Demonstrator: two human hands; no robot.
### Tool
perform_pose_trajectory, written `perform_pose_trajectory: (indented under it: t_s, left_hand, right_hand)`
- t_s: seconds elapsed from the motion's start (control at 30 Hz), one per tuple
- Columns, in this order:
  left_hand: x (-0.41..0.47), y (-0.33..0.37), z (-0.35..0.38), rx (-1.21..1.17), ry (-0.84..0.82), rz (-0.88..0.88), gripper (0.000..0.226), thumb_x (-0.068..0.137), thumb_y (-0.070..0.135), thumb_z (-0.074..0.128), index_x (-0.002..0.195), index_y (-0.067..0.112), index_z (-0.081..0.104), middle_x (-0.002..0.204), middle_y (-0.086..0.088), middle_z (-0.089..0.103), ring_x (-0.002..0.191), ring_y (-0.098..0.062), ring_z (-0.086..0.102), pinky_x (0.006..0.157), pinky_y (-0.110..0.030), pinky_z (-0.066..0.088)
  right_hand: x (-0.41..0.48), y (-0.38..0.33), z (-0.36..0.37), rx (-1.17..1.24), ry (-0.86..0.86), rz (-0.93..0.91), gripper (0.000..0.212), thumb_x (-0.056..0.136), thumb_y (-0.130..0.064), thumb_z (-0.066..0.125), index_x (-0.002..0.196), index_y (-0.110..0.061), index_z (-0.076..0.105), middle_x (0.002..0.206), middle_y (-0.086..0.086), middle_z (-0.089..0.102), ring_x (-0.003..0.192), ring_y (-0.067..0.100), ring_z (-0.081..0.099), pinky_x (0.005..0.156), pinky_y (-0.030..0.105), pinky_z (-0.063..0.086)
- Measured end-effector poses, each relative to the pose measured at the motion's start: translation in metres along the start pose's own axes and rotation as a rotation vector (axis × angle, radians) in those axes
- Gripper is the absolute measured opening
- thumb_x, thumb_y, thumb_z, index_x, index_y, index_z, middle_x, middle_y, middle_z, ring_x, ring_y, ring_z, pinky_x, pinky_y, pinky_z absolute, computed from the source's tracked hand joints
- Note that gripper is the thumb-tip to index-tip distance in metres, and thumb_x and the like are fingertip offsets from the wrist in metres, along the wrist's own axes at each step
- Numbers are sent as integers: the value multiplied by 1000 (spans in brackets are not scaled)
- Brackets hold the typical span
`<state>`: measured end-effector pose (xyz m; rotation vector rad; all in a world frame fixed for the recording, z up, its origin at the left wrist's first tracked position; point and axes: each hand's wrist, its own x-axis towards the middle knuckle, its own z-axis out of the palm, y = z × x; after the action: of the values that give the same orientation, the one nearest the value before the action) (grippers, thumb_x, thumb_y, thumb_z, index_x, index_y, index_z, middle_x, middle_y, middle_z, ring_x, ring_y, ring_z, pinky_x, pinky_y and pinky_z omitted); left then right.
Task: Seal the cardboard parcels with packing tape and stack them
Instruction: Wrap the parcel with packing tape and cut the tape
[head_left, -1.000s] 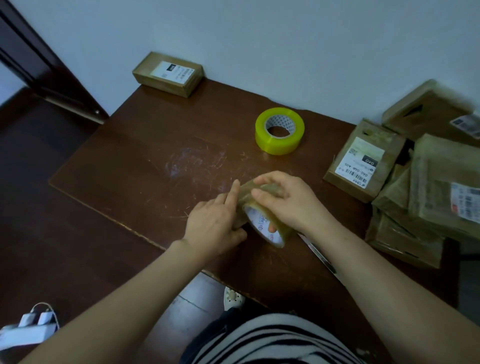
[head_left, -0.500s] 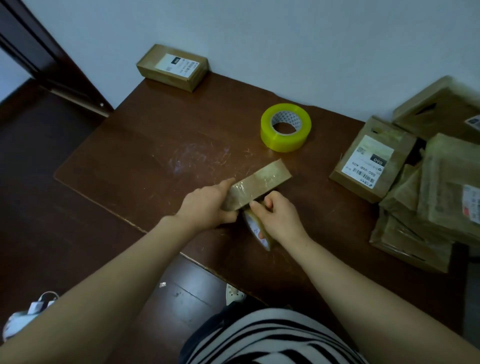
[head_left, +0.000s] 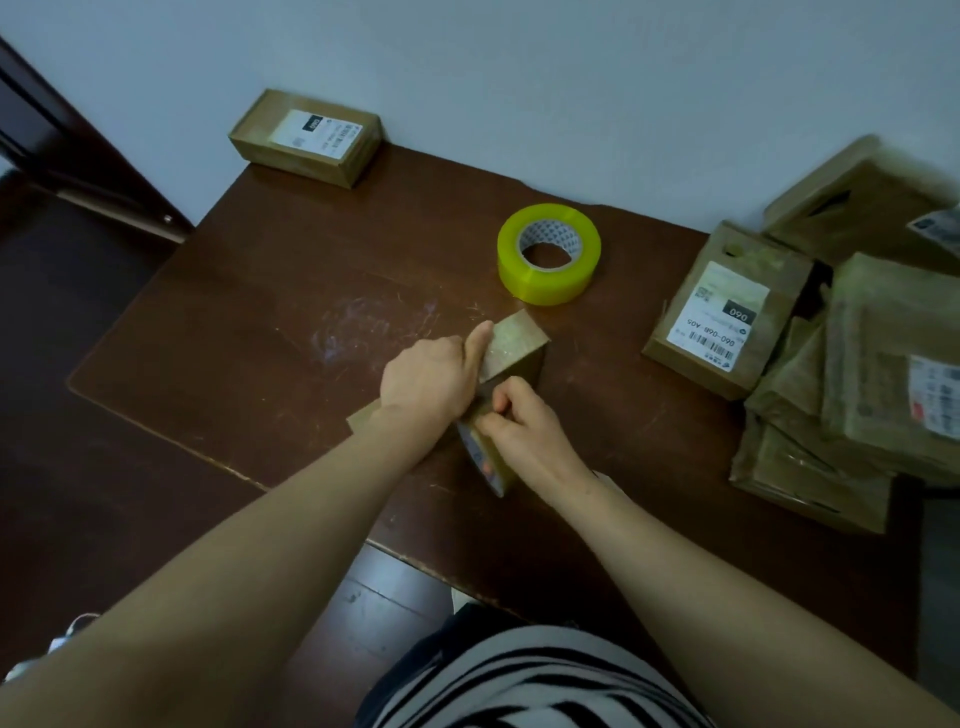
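A small brown cardboard parcel sits near the middle of the dark brown wooden table, a little towards the near edge, with its far end raised and tilted towards the back edge. The left hand lies over the parcel's near part and grips it, with the index finger stretched straight along the parcel's left edge and the other fingers curled down around it. The right hand is just beside the left, fingers curled, pinching at the parcel's right side and holding a roll of clear brownish packing tape that stands on edge under the palm, towards the near edge of the table. A brown cardboard corner shows under the left wrist; whether it belongs to the parcel cannot be told. Further back, towards the back edge and apart from the hands, a yellow-green roll of tape lies flat. At the far left corner a brown cardboard box with a white label rests against the white wall. Along the right edge is a loose pile of brown cardboard parcels, the nearest to the hands bearing a white barcode label. A black-and-white striped garment fills the bottom of the view.
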<state>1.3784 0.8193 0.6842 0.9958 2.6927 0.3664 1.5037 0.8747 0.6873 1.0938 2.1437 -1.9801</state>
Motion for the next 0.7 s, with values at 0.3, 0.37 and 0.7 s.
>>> perform_pose_trajectory:
  t_s: [0.3, 0.37, 0.7]
  left_hand:
    - [5, 26, 2, 95, -244, 303, 68, 85, 76, 15, 53, 24, 45, 59, 6, 45, 68, -25, 53, 60, -33, 33]
    - [3, 26, 3, 110, -227, 310, 67, 85, 75, 16, 52, 25, 44, 58, 6, 45, 67, -25, 53, 60, -32, 34]
    - [-32, 22, -16, -323, 265, 420, 29, 98, 24, 46, 114, 7, 62, 105, -10, 65, 99, -29, 58, 86, -38, 40]
  right_hand:
    - [-39, 11, 10, 44, 61, 86, 25, 95, -27, 55, 80, -24, 36, 77, -6, 46, 65, 6, 49, 49, 7, 34]
    - [-44, 8, 2, -105, -3, 83, 23, 91, -42, 58, 88, -29, 40, 79, -11, 48, 75, 10, 50, 59, 15, 38]
    - [-22, -5, -62, -1071, -65, -225, 100, 82, -38, 69, 151, -40, -3, 158, 2, 12, 146, 21, 4, 117, 47, -3]
